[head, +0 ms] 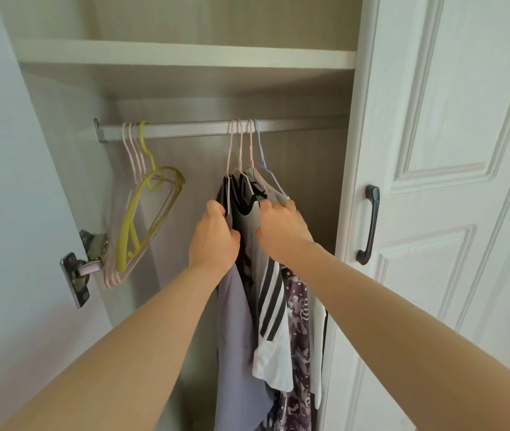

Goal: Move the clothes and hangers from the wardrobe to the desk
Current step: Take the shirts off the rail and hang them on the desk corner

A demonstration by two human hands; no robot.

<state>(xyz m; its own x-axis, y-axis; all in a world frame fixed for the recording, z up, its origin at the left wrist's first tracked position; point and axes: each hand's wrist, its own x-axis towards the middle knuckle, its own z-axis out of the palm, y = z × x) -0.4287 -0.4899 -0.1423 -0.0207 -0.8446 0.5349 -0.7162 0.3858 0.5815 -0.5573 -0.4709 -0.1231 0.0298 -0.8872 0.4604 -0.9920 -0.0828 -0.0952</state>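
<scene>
High in the wardrobe (70, 126), a thick white painted shelf board (185, 57), running from side wall to side wall. Below it, a straight brushed-metal hanging rail (185, 129), level, fixed at its left end by a small metal bracket (99, 132) against the left side wall. Behind the rail, a grey-brown wood-grain back panel (191, 169). Lower down on the left front edge, a steel hinge (82, 272), swung out and joined to the pale, plain-faced open left door (5, 181). At the right front edge, a white door with raised moulded panels (449, 119). Near its left edge, an upright dark bar handle (370, 225), fastened at top and bottom.
</scene>
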